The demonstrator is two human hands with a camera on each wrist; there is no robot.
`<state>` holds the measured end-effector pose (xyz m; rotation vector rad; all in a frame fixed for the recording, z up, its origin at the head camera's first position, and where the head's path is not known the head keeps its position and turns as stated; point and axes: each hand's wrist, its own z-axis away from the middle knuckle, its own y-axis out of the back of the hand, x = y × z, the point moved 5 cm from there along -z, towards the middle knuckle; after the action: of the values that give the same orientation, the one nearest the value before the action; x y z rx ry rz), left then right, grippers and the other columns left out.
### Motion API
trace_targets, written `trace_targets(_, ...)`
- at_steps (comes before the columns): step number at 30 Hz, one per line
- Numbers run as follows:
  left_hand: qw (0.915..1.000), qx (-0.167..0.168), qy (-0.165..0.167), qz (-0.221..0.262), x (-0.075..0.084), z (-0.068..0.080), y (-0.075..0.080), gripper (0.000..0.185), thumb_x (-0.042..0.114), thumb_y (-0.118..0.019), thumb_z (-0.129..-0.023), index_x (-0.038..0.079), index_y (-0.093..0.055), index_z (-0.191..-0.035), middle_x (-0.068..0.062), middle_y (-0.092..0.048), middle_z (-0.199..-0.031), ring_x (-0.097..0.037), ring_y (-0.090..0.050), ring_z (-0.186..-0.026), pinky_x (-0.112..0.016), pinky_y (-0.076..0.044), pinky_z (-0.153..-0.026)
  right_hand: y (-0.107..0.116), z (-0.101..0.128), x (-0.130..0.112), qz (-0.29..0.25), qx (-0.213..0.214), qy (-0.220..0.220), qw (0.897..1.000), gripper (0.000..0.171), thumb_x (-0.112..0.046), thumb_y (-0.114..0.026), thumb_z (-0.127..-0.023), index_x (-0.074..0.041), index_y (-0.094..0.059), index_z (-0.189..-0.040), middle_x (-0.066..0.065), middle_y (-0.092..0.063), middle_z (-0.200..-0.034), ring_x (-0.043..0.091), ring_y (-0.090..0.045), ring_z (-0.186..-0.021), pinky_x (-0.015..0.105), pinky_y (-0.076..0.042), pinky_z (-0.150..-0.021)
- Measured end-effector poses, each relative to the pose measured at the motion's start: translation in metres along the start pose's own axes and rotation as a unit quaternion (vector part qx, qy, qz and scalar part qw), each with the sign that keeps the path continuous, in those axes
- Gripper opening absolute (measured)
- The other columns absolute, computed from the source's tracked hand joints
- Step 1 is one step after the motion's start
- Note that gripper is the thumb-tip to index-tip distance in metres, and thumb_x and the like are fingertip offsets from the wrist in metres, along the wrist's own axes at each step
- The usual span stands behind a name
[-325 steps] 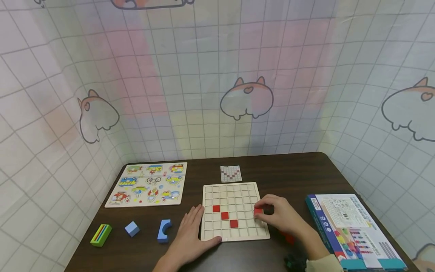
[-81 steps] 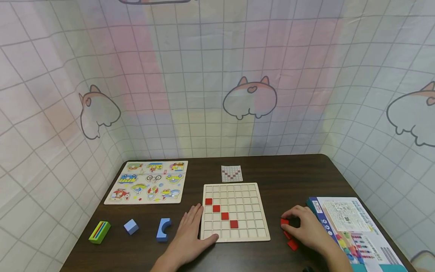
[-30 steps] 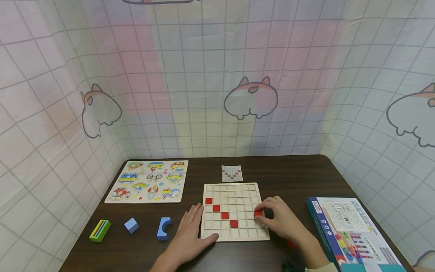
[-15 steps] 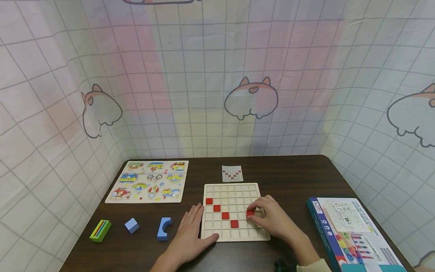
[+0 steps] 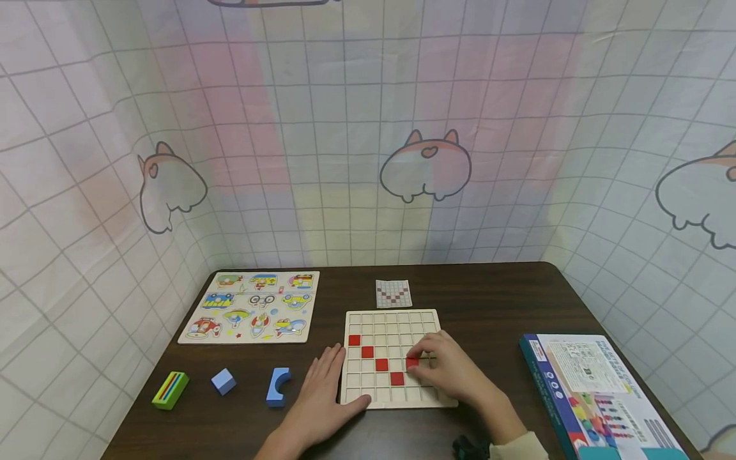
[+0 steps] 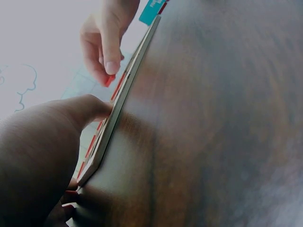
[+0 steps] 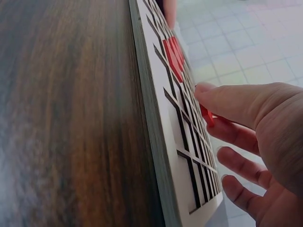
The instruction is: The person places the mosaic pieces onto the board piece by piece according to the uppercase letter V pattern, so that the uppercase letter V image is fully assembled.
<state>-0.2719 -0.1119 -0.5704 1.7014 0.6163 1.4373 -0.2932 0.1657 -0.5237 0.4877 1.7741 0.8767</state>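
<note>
A cream grid board lies at the middle of the dark table, with several red square tiles set in a diagonal that runs down to the right. Between thumb and fingertips, my right hand pinches another red square tile, just right of and above the lowest tile. In the right wrist view this pinched tile is tilted over the grid, partly hidden by the thumb. My left hand rests with straight fingers along the board's left edge, its thumb on the front edge.
Behind the board lies a small printed grid card. On the left are a vehicle picture board, a green striped block, a blue cube and a blue arch block. A boxed set is at the right.
A tile was added at the diagonal's upper left. My right hand then took a tile from the loose ones on the right and carried it left over the grid. My left hand stayed put.
</note>
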Motion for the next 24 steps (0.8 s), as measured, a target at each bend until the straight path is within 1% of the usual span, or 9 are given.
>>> trace_targets(2,1.0000,0.000,0.000,0.000,0.0004,0.0001,0.0003,0.119,0.083,-0.073,-0.089,0.012,-0.032,-0.175,-0.009,-0.029,-0.184,-0.036,-0.020,-0.174,-0.064,-0.019,-0.141,-0.0014,-0.0011,-0.0001,0.003,-0.002,-0.002,1.000,0.013,-0.024,-0.090,-0.094,-0.025,-0.083,-0.105,-0.014,-0.076,-0.110,0.016,-0.059,-0.114,0.053,-0.052,-0.115)
trace_targets(3,1.0000,0.000,0.000,0.000,0.0005,0.0001,0.0005,0.119,0.083,-0.073,-0.089,0.012,-0.032,-0.175,-0.009,-0.029,-0.184,-0.036,-0.020,-0.174,-0.065,-0.019,-0.141,-0.0022,-0.0016,0.0000,0.005,-0.003,-0.002,1.000,0.013,-0.024,-0.090,-0.094,-0.025,-0.083,-0.105,-0.014,-0.076,-0.110,0.017,-0.060,-0.113,0.053,-0.052,-0.117)
trace_targets(4,1.0000,0.000,-0.001,0.000,0.0007,0.0003,0.0006,0.119,0.083,-0.073,-0.089,0.011,-0.032,-0.175,-0.009,-0.029,-0.184,-0.036,-0.020,-0.174,-0.065,-0.019,-0.141,-0.0027,-0.0019,0.0001,0.006,-0.005,-0.003,1.000,0.013,-0.024,-0.090,-0.094,-0.026,-0.083,-0.105,-0.014,-0.075,-0.110,0.017,-0.060,-0.112,0.052,-0.053,-0.113)
trace_targets(5,1.0000,0.000,-0.001,0.000,0.0010,0.0003,0.0008,0.119,0.082,-0.073,-0.089,0.011,-0.032,-0.175,-0.009,-0.029,-0.184,-0.036,-0.020,-0.174,-0.065,-0.019,-0.141,-0.0032,-0.0021,0.0001,0.007,-0.006,-0.003,1.000,0.013,-0.023,-0.090,-0.094,-0.025,-0.083,-0.105,-0.013,-0.075,-0.110,0.017,-0.060,-0.112,0.053,-0.051,-0.117)
trace_targets(8,1.0000,-0.002,0.000,0.000,0.0013,0.0002,0.0009,0.119,0.082,-0.073,-0.089,0.011,-0.032,-0.175,-0.009,-0.029,-0.184,-0.036,-0.020,-0.174,-0.065,-0.018,-0.141,-0.0046,-0.0030,0.0001,0.009,-0.010,-0.002,1.000,0.013,-0.023,-0.090,-0.095,-0.024,-0.083,-0.106,-0.011,-0.075,-0.109,0.017,-0.059,-0.110,0.050,-0.053,-0.113)
trace_targets(11,1.0000,-0.003,0.001,-0.001,0.0016,0.0000,0.0008,0.119,0.082,-0.073,-0.089,0.011,-0.032,-0.175,-0.009,-0.029,-0.184,-0.036,-0.020,-0.174,-0.065,-0.018,-0.141,-0.0058,-0.0042,0.0008,0.013,-0.011,-0.004,1.000,0.013,-0.025,-0.091,-0.094,-0.025,-0.083,-0.105,-0.011,-0.074,-0.108,0.015,-0.057,-0.108,0.043,-0.054,-0.102)
trace_targets(12,1.0000,-0.003,0.001,-0.001,0.0017,0.0001,0.0008,0.119,0.082,-0.073,-0.089,0.011,-0.032,-0.175,-0.009,-0.029,-0.184,-0.036,-0.020,-0.174,-0.065,-0.018,-0.141,-0.0062,-0.0048,0.0014,0.016,-0.011,-0.006,1.000,0.013,-0.026,-0.091,-0.094,-0.025,-0.083,-0.105,-0.012,-0.074,-0.108,0.014,-0.057,-0.108,0.040,-0.054,-0.097)
trace_targets(15,1.0000,-0.005,0.002,-0.002,0.0019,0.0002,0.0008,0.119,0.082,-0.073,-0.089,0.011,-0.032,-0.175,-0.009,-0.029,-0.184,-0.036,-0.019,-0.174,-0.065,-0.018,-0.141,-0.0071,-0.0063,0.0027,0.021,-0.008,-0.010,1.000,0.014,-0.027,-0.092,-0.093,-0.027,-0.083,-0.103,-0.013,-0.073,-0.107,0.012,-0.056,-0.108,0.037,-0.054,-0.096)
trace_targets(24,1.0000,-0.004,0.004,-0.005,0.0004,0.0000,0.0001,0.120,0.084,-0.072,-0.089,0.012,-0.032,-0.176,-0.008,-0.029,-0.184,-0.035,-0.019,-0.174,-0.066,-0.019,-0.140,-0.0081,-0.0082,0.0034,0.019,-0.007,-0.013,1.000,0.015,-0.026,-0.093,-0.092,-0.026,-0.084,-0.104,-0.013,-0.073,-0.107,0.012,-0.055,-0.110,0.039,-0.055,-0.097)
